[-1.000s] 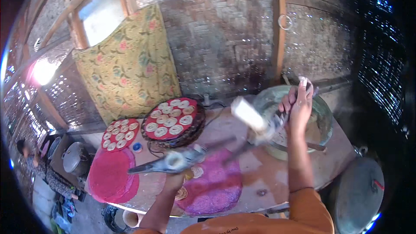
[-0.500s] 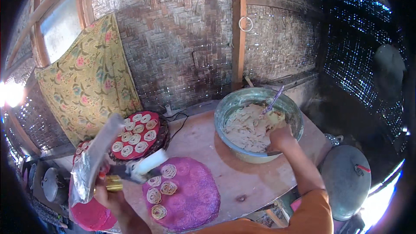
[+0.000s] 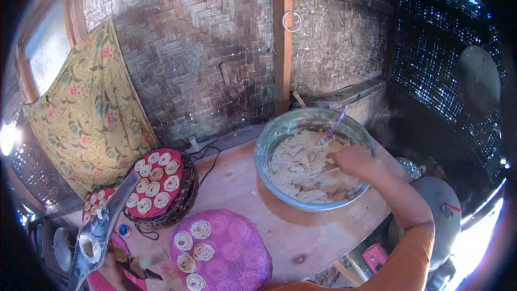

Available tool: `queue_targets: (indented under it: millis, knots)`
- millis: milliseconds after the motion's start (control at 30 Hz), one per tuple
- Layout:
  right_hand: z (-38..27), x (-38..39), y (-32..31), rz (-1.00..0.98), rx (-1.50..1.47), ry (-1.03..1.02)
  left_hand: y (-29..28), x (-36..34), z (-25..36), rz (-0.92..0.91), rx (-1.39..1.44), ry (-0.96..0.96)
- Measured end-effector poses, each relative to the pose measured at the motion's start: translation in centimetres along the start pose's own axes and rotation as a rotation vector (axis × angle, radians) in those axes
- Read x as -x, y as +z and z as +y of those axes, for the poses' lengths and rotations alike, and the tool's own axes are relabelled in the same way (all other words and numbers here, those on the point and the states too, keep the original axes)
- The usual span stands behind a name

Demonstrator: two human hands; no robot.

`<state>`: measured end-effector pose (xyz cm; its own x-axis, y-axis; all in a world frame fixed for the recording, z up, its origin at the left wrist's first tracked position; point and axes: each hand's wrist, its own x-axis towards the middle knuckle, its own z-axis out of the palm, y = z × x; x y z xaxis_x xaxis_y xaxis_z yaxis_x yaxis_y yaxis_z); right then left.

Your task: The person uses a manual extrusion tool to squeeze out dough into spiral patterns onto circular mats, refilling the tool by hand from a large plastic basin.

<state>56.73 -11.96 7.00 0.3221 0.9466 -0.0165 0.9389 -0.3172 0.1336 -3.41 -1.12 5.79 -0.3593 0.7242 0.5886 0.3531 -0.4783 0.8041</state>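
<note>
My left hand [image 3: 110, 267] grips a dull metal press [image 3: 99, 223] with a hollow round chamber and long handles, held at the lower left. My right hand [image 3: 353, 159] reaches into a large green basin [image 3: 261, 156] of pale dough [image 3: 296, 167], its fingers down at the dough and mostly hidden. A purple-handled utensil [image 3: 336, 124] stands in the dough. Left of the basin, a pink round sheet [image 3: 237, 253] bears several coiled noodle-like rosettes [image 3: 200, 229].
A dark woven tray [image 3: 180, 199] holds red-backed rosettes, with a second red sheet [image 3: 89, 207] behind. A cord [image 3: 212, 151], a small blue container [image 3: 124, 230] and a floral cloth [image 3: 86, 113] lie or hang beyond. A large metal pot [image 3: 431, 199] stands at right.
My right hand has gone from raised at the press down into the basin's dough. My left hand has carried the press left and lower. The view has shifted too.
</note>
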Motion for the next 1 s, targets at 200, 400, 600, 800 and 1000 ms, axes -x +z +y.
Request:
queue_targets:
  millis: [200, 400, 600, 800, 1000]
  knots:
    - [2.9, -2.3, 3.3, -0.105, -0.029, -0.182, -3.7, 0.3, 0.9, 0.092, -0.017, 0.015]
    - [1.8, -4.8, 6.0, -0.174, 0.008, -0.145, -3.1, -0.3, 1.7, 0.079, -0.045, 0.049]
    - [0.8, -7.1, 14.2, -0.213, -0.332, -0.307, 3.4, -1.8, 2.6, -0.108, -0.092, 0.214]
    - [1.7, -2.2, 12.1, -0.253, -0.686, -0.248, 14.3, -2.9, 4.2, -0.47, -0.121, 0.592]
    - [-0.2, 1.6, -1.3, -0.16, -0.227, -0.179, 19.6, -0.9, 5.5, -0.671, -0.298, 0.959]
